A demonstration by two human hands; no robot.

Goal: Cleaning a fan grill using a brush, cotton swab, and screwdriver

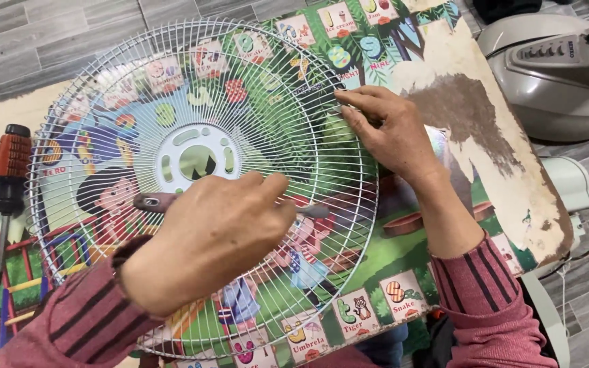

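In the head view, a round white wire fan guard (199, 184) is lying flat across the middle of the frame on a worn, colourful children's alphabet table (512, 204), its white plastic hub ring sitting left of centre. The left hand (209, 238), at lower centre, is closing its fingers around a slim tool with a brownish handle (155, 202) and a grey tip, holding it level over the wires. The right hand (386, 133), at upper right, is pinching the guard's rim with thumb and fingertips, seemingly at a small clip, though that part is too small to tell. It looks like the rim is being worked on with the tool; a steady rim hold seems called for. An orange-and-black screwdriver (7, 184) is lying untouched at far left, and a grey fan base (553, 68) is sitting at upper right.
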